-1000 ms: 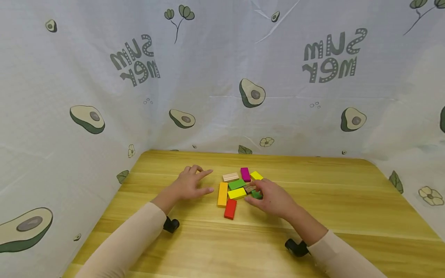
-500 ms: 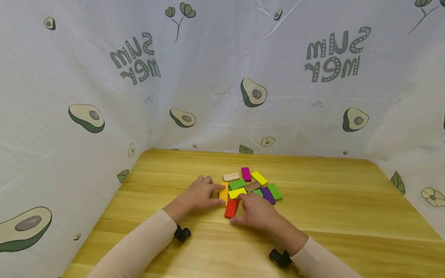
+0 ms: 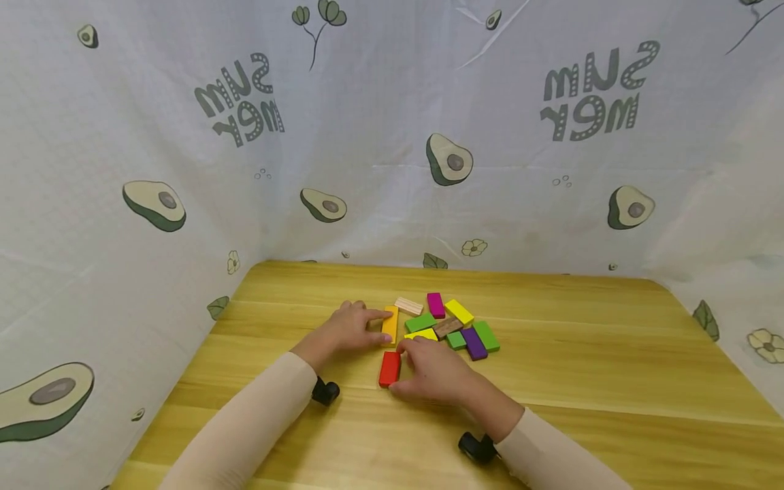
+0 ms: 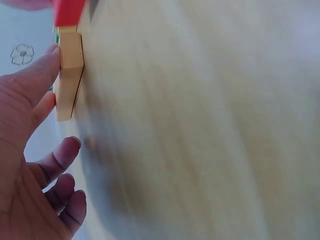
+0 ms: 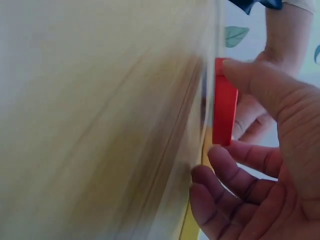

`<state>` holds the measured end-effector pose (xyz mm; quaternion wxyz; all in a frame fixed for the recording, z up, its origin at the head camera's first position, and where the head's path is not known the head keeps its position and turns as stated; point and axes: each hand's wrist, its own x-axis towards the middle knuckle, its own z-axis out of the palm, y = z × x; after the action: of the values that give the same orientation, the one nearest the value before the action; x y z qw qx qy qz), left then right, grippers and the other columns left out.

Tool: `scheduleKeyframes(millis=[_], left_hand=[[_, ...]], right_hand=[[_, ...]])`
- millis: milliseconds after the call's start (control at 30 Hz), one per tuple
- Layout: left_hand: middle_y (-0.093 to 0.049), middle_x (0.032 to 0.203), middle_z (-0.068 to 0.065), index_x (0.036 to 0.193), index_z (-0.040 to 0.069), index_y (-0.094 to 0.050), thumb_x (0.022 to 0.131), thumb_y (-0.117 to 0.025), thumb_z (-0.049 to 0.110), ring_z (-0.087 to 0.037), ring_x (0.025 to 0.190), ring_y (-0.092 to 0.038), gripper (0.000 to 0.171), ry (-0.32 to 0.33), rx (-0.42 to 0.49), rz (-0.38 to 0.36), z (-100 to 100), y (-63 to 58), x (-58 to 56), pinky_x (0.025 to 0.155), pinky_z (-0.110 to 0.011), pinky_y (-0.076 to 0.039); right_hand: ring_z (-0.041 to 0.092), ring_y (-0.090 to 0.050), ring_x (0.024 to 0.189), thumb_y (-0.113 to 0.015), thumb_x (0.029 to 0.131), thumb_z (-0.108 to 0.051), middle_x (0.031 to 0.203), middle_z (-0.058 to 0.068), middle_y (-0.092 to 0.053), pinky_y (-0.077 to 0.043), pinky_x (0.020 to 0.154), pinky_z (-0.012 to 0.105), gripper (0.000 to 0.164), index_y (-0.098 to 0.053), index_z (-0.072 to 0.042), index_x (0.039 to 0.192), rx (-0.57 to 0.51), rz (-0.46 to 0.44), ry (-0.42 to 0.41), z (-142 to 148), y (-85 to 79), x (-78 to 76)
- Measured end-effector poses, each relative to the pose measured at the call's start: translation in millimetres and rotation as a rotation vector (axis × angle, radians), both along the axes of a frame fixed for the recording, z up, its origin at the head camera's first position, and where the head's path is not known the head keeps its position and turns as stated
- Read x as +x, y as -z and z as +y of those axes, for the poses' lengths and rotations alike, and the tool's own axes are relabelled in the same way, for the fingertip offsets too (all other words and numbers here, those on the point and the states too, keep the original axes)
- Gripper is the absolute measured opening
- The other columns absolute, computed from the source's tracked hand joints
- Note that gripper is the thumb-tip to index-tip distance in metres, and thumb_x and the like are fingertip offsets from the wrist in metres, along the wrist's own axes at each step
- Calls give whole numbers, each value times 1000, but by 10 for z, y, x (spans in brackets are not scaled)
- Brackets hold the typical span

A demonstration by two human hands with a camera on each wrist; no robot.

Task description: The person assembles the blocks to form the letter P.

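Observation:
In the head view, my left hand holds an orange wooden block lengthwise, index finger near its far end and thumb near its near end. The left wrist view also shows that thumb and a finger against the orange block; the other fingers are bent and free. My right hand pinches a red block by its ends between thumb and index finger, clearly seen in the right wrist view on the red block. The red block sits just nearer than the orange one.
Beside the hands lie a plain wood block, a green block, a partly hidden yellow block, a brown block, a magenta block and a purple block. A patterned cloth surrounds the wooden table.
My right hand has come from the right-hand blocks to the red block and shifted it left. My left hand has reached the orange block and slid it away; the plain wood block has turned slightly.

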<state>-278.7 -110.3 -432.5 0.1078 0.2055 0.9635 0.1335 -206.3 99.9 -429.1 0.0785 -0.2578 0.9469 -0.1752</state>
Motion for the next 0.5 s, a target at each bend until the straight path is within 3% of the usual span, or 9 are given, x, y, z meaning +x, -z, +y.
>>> scheduleKeyframes(millis=[267,500], left_hand=[[-57,122,-11,149,41,-52,92,-69,56,-26,108,-47,61,-69,160,-157,-13,38,-61,92,-43,-48],[-55,123,-7,151,45,-47,88,-71,60,-25,112,-46,69,-72,129,-170,-41,64,-69,95,-45,-48]], right_hand=[[13,-51,61,-86,81,-42,71,-3,-56,-41,54,27,53,-64,-11,118,-42,-75,118,-103,23,-112],[13,-50,61,-86,80,-43,70,-4,-56,-40,54,26,54,-65,-12,119,-39,-90,132,-118,37,-154]])
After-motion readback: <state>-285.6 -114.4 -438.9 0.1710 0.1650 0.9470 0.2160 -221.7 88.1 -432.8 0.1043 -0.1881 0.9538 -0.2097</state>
